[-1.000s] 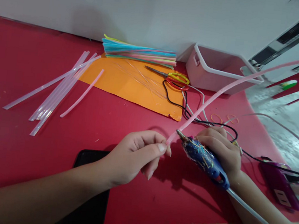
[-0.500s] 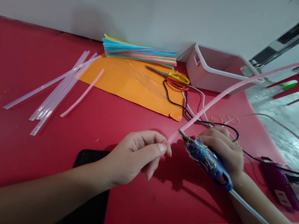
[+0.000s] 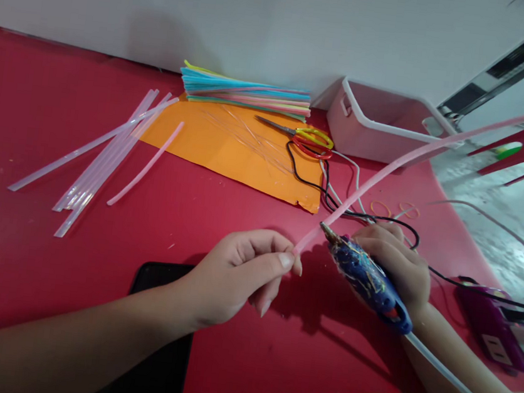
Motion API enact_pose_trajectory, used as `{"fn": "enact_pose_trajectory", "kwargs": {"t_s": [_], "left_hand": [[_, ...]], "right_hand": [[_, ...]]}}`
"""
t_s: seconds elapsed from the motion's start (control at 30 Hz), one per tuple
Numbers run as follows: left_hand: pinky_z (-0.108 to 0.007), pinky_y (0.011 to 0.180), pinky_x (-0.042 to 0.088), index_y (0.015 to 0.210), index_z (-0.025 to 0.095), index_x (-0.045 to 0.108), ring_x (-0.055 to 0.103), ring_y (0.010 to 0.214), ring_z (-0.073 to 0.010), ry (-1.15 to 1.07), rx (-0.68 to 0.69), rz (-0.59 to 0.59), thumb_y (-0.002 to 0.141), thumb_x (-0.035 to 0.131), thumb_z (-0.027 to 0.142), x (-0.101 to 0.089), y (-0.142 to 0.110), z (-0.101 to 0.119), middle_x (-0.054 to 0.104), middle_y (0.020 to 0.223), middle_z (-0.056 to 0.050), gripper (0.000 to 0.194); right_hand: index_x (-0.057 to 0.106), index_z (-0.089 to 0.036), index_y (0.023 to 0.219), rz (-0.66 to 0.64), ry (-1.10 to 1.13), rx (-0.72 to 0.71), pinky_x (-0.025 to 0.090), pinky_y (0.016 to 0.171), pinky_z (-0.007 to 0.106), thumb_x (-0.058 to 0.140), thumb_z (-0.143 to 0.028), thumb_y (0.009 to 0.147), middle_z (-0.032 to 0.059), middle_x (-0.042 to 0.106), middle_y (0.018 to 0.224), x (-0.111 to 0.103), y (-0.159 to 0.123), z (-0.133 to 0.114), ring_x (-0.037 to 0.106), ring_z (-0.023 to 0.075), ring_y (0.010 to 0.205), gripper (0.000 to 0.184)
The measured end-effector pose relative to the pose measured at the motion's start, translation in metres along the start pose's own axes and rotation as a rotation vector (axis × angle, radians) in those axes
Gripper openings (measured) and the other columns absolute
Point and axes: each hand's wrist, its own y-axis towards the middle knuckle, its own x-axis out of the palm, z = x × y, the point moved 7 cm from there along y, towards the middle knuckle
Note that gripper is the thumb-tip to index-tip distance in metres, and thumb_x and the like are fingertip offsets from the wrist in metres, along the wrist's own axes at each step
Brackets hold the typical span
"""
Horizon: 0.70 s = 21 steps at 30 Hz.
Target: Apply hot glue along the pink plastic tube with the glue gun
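Between thumb and fingers, my left hand (image 3: pixel 244 273) pinches the near end of a long pink pipe cleaner (image 3: pixel 393 164), which arcs up and away to the right edge of the view. My right hand (image 3: pixel 394 262) is wrapped round a blue hot glue gun (image 3: pixel 366 278) crusted with dried glue. Its metal nozzle lies at the pipe cleaner, just beyond my left fingertips; whether it touches, I cannot tell. A clear glue stick (image 3: pixel 441 365) sticks out of the gun's back end.
Clear glue sticks (image 3: pixel 99 165) and a short pink pipe cleaner (image 3: pixel 147 164) lie left. Behind are an orange envelope (image 3: pixel 229 148), scissors (image 3: pixel 313 140), a pipe-cleaner bundle (image 3: pixel 245 90) and a pink bin (image 3: pixel 373 133). Cords run right to a purple power strip (image 3: pixel 488 329). A black phone-like slab (image 3: pixel 153 361) lies under my left forearm.
My right hand and the glue gun have shifted slightly to the right, the nozzle moving a little along the pipe cleaner. My left hand keeps its pinch almost unmoved.
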Motion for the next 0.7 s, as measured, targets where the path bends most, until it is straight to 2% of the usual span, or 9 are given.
{"fn": "enact_pose_trajectory", "kwargs": {"t_s": [0.5, 0.7], "left_hand": [[-0.026, 0.052, 0.026, 0.085, 0.020, 0.064, 0.031, 0.043, -0.0090, -0.005, 0.026, -0.019, 0.102, 0.057, 0.029, 0.0010, 0.0001, 0.0005, 0.049, 0.044, 0.010, 0.020], [-0.025, 0.052, 0.025, 0.085, 0.021, 0.063, 0.032, 0.043, -0.0086, -0.006, 0.032, -0.024, 0.101, 0.058, 0.030, 0.0015, 0.0007, 0.0004, 0.048, 0.044, 0.010, 0.019]], "right_hand": [[0.064, -0.022, 0.106, -0.040, -0.013, -0.063, 0.046, 0.081, 0.041, 0.053, -0.027, 0.111, 0.0021, 0.065, 0.082, 0.0037, 0.0004, -0.0061, 0.063, 0.0190, 0.073, 0.013], [0.066, -0.022, 0.105, -0.034, 0.009, -0.047, 0.046, 0.081, 0.041, 0.055, -0.028, 0.110, 0.0017, 0.067, 0.082, 0.0033, 0.0007, -0.0059, 0.066, 0.0191, 0.073, 0.013]]}}
